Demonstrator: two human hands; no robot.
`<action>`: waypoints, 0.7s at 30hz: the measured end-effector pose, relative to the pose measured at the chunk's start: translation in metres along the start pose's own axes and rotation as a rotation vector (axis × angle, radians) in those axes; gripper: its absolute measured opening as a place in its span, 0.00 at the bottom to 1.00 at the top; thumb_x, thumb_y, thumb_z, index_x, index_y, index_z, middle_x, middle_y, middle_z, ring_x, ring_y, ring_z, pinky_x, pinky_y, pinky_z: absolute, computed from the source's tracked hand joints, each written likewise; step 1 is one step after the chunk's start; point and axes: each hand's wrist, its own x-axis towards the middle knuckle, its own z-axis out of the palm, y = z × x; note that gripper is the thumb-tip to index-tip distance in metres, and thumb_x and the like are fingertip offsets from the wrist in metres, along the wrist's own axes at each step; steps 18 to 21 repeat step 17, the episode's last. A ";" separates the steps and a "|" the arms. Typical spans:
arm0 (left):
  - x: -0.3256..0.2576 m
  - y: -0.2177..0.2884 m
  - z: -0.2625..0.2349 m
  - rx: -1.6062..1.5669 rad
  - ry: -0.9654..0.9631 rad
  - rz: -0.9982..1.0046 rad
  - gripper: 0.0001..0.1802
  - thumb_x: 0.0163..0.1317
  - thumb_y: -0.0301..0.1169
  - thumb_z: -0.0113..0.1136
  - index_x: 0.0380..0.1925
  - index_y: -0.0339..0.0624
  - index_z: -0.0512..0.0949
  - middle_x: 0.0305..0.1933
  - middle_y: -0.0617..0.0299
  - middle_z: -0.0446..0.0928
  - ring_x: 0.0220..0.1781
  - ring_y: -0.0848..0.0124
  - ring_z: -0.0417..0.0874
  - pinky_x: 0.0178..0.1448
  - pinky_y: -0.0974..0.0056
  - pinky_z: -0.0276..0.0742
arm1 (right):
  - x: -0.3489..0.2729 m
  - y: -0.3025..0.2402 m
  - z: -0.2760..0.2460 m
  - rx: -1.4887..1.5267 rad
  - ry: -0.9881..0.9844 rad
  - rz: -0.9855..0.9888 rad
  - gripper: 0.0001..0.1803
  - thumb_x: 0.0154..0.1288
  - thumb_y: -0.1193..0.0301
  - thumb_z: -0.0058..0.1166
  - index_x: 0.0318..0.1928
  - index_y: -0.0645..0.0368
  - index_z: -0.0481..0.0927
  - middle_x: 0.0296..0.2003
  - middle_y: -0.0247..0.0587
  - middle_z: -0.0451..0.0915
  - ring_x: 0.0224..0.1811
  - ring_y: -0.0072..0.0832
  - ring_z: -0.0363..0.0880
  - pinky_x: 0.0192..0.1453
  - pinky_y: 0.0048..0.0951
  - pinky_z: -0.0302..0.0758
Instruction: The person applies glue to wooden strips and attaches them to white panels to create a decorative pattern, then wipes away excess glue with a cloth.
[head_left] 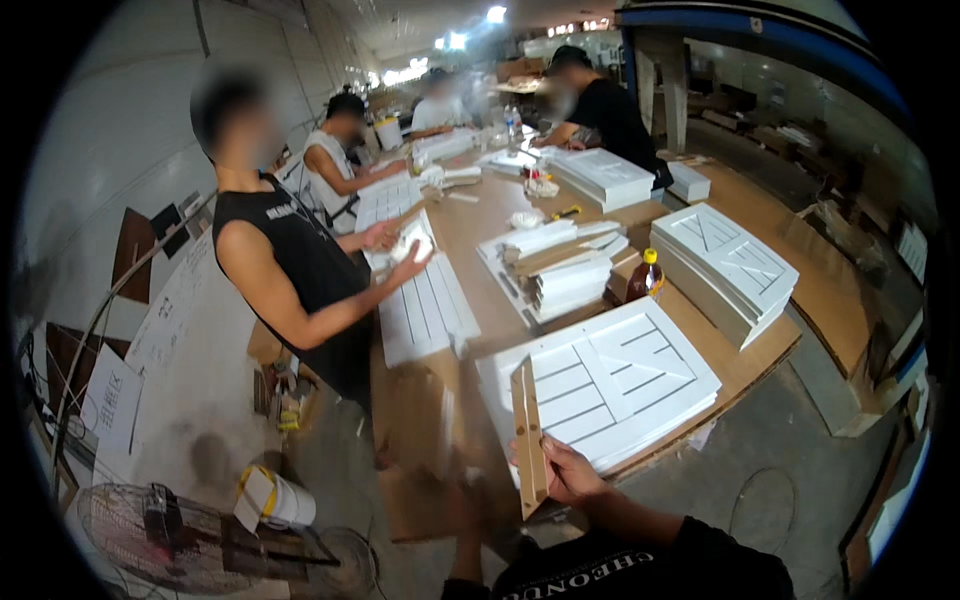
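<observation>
My right hand (572, 474) is closed on the lower part of a narrow brown wooden strip (528, 410) with small dark spots on its face. The strip is held up on a slant. Behind it lies a stack of white slatted panels (615, 385) with a diagonal brace pattern, close to my right hand. My left hand (467, 500) is low over the near table edge, smeared by motion, so its fingers do not show clearly. Beyond it is a blurred brown shape (425, 415) whose kind I cannot make out.
A co-worker (290, 250) at the left wipes a white panel (425, 310) with a white cloth (412, 238). White pieces (570, 265) are piled mid-table beside a brown bottle (645, 276). Panel stacks (725, 260) line the right. A fan (165, 535) and bucket (285, 500) stand lower left.
</observation>
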 end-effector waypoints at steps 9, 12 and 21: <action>-0.035 -0.014 -0.004 0.097 0.237 -0.022 0.09 0.62 0.30 0.50 0.38 0.36 0.72 0.35 0.57 0.73 0.33 0.65 0.74 0.39 0.63 0.72 | -0.016 -0.085 -0.039 0.086 -0.036 0.103 0.25 0.71 0.62 0.39 0.62 0.60 0.59 0.56 0.39 0.68 0.55 0.30 0.71 0.58 0.32 0.69; -0.035 0.035 -0.023 -0.042 0.391 0.017 0.03 0.63 0.24 0.49 0.34 0.35 0.71 0.31 0.63 0.71 0.27 0.73 0.71 0.34 0.70 0.71 | -0.016 -0.095 -0.072 -0.228 -0.168 -0.019 0.24 0.71 0.66 0.39 0.63 0.63 0.57 0.59 0.45 0.65 0.58 0.33 0.69 0.59 0.31 0.71; -0.019 0.143 -0.026 -0.646 -0.039 0.147 0.02 0.64 0.24 0.49 0.33 0.36 0.70 0.31 0.60 0.71 0.29 0.73 0.72 0.34 0.70 0.69 | 0.010 -0.144 -0.071 -0.320 -0.524 -0.158 0.26 0.70 0.68 0.40 0.66 0.60 0.54 0.63 0.46 0.61 0.62 0.36 0.66 0.63 0.32 0.66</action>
